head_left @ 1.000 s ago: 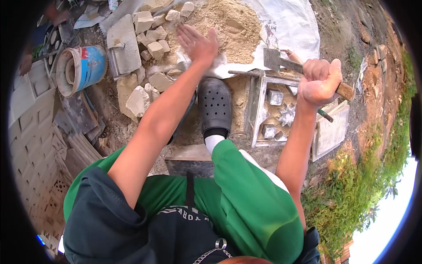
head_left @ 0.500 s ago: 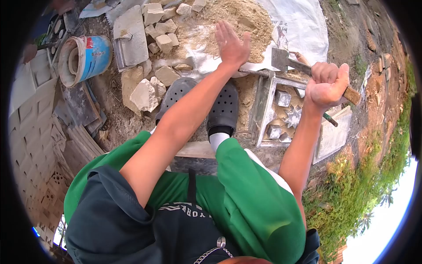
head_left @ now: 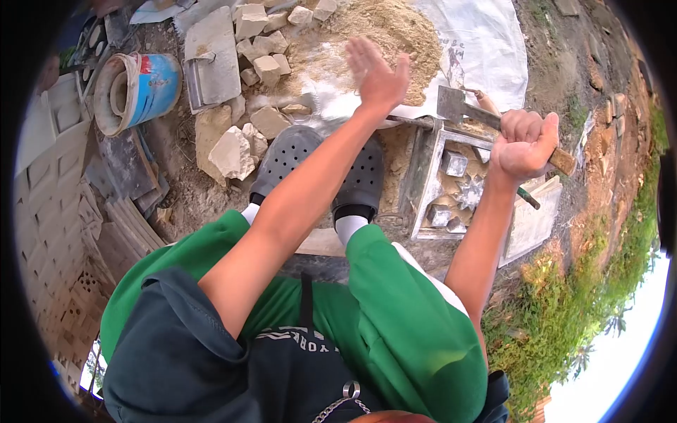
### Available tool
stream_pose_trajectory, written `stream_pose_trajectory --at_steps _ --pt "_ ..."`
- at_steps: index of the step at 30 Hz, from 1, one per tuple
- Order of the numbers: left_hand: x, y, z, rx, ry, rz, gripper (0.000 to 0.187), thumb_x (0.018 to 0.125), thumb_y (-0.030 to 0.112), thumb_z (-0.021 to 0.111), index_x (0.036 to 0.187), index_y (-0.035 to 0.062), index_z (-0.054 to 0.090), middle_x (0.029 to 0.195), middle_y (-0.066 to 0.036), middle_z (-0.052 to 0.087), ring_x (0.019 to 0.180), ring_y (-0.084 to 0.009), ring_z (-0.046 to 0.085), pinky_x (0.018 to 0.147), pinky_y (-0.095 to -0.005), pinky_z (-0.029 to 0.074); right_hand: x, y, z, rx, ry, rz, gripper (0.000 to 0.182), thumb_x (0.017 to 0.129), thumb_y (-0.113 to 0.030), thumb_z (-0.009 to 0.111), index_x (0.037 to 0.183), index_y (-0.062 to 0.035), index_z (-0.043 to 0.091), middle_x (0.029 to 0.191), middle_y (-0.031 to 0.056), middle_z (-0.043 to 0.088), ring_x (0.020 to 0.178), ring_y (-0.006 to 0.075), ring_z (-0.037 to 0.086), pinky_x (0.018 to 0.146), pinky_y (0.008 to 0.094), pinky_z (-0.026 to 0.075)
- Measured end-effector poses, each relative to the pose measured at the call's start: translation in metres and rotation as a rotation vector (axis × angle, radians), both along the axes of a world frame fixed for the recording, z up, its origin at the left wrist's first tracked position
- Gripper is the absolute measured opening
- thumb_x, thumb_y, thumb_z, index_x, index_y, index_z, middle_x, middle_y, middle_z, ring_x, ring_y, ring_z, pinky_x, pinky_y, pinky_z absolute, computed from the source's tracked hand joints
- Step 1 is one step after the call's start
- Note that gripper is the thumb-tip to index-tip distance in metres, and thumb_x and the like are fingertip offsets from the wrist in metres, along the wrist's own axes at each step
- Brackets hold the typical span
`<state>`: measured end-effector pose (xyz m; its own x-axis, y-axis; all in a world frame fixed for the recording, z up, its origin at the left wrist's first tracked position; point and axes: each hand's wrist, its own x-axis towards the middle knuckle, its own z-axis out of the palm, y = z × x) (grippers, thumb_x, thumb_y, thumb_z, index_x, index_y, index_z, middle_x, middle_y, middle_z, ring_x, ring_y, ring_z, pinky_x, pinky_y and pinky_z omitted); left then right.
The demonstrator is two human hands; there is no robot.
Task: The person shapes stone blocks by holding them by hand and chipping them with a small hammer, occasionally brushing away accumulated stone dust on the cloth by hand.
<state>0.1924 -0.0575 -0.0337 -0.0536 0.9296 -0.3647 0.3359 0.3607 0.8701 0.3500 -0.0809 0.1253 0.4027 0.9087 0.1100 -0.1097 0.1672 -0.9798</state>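
My left hand (head_left: 381,77) is stretched out flat, fingers extended and thumb apart, above the edge of a sandy tan powder heap (head_left: 405,42) on a white sack (head_left: 486,49). Nothing is in it, and the fingers are slightly blurred. My right hand (head_left: 525,144) is wrapped round the wooden handle of a hatchet-like tool (head_left: 451,104) with a flat metal blade, which points left. Below the blade lies a rectangular mould frame (head_left: 417,204) with metal blocks (head_left: 454,163) and a star-shaped piece (head_left: 469,192) inside, tan powder between them. My right forearm partly covers its right side.
Broken pale blocks (head_left: 231,154) lie left of my grey clogs (head_left: 288,158). A blue bucket (head_left: 156,88) stands farther left, near stacked patterned blocks (head_left: 49,190). A green-handled tool (head_left: 529,199) and a pale slab (head_left: 532,222) are at right, before grass (head_left: 564,296).
My left hand has moved slightly right and down, its fingers a little blurred. My right hand keeps hold of the hatchet-like tool, almost unmoved.
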Motion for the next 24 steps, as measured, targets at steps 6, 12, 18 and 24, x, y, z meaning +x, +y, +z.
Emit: stream_pose_trajectory --at_steps 6,12,18,24 --pt "0.014 0.002 0.008 -0.589 0.221 0.166 0.104 0.092 0.053 0.045 0.141 -0.0175 -0.014 0.148 -0.038 -0.021 0.14 -0.045 -0.025 0.117 -0.0466 -0.009 0.003 -0.001 -0.001 -0.022 0.031 -0.021 0.05 0.1 -0.026 0.037 0.054 -0.0149 0.021 0.047 -0.0006 0.019 0.044 0.0134 0.014 0.047 0.0321 0.02" --pt "0.009 0.018 0.032 -0.357 -0.201 0.209 0.078 0.095 0.029 0.046 0.146 -0.0111 0.002 0.153 -0.032 0.008 0.145 -0.0393 0.011 0.118 -0.0429 0.016 0.009 -0.003 -0.003 -0.035 -0.035 -0.048 0.05 0.099 -0.026 0.037 0.054 -0.0152 0.02 0.047 -0.0012 0.018 0.044 0.0134 0.015 0.047 0.0322 0.019" --pt "-0.076 -0.02 -0.006 0.001 0.153 0.235 0.032 0.089 0.018 0.059 0.115 0.0004 0.065 0.104 -0.014 0.07 0.096 -0.0218 0.067 0.082 -0.0355 0.052 0.019 -0.004 -0.01 0.078 0.098 -0.008 0.046 0.098 -0.015 0.042 0.055 -0.0135 0.025 0.047 -0.0032 0.021 0.04 0.0093 0.017 0.042 0.0292 0.017" --pt "-0.07 -0.026 -0.013 -0.098 0.208 -0.208 0.039 0.083 0.032 0.07 0.112 0.0056 0.067 0.108 -0.015 0.069 0.091 -0.0243 0.067 0.079 -0.0356 0.052 0.015 -0.006 -0.006 -0.031 -0.02 -0.016 0.049 0.1 -0.025 0.034 0.054 -0.0159 0.021 0.046 -0.0014 0.019 0.043 0.0137 0.015 0.046 0.032 0.019"
